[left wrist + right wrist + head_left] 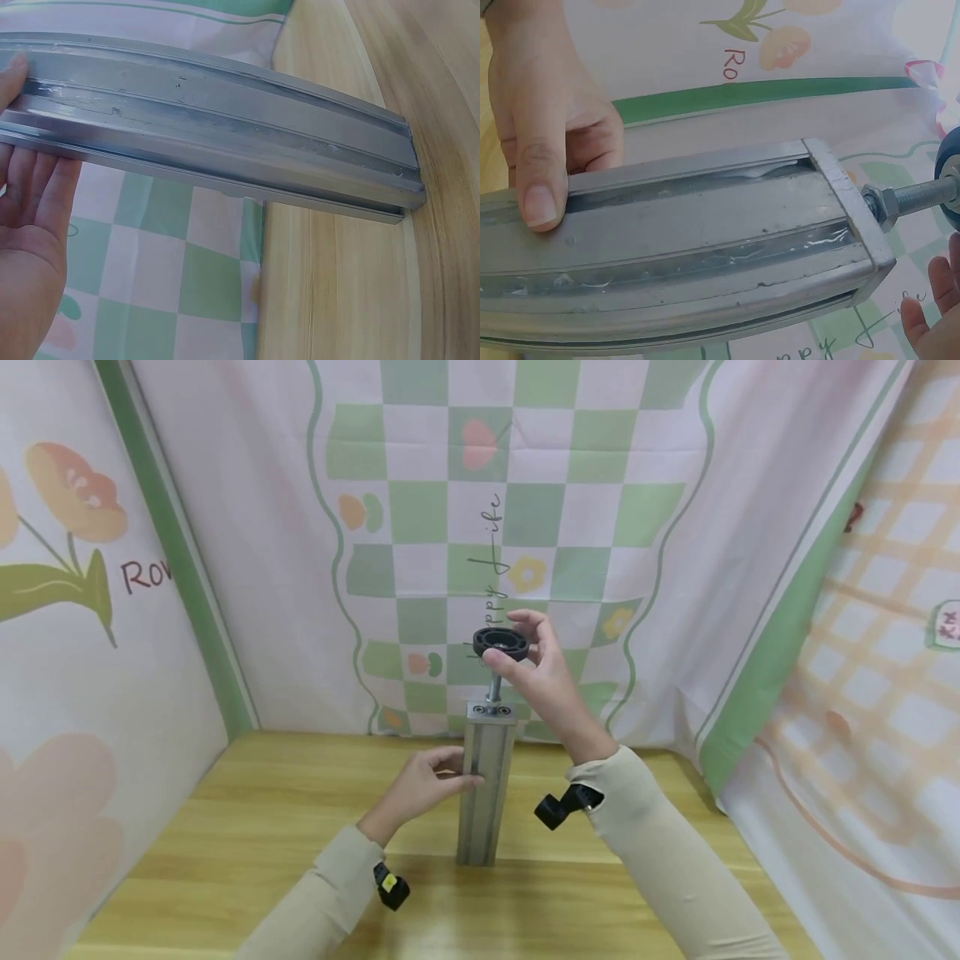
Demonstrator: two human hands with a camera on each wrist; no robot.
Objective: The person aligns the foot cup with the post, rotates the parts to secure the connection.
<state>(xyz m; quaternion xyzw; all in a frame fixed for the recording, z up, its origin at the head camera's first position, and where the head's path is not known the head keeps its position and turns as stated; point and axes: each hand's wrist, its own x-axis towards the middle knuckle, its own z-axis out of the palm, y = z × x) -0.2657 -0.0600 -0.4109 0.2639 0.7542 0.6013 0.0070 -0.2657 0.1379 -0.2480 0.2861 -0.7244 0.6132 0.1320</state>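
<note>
A grey aluminium profile (482, 802) stands upright on the wooden table, its grooved sides showing. My left hand (420, 785) holds it partway up, thumb on the near face and fingers behind; the left wrist view shows the same hand (30, 262) at the profile's edge. A threaded bolt (495, 687) with a hex nut (887, 207) rises from the end plate (491, 712). On top of the bolt sits a black round levelling foot (501, 644). My right hand (553, 677) grips its rim between thumb and fingers, the thumb on the near side.
The wooden table (300, 827) spreads around the profile. A checked curtain (420, 510) hangs behind it, with patterned cloth (67, 677) on the left and more cloth (862, 718) on the right. Each wrist carries a small black camera mount (558, 808).
</note>
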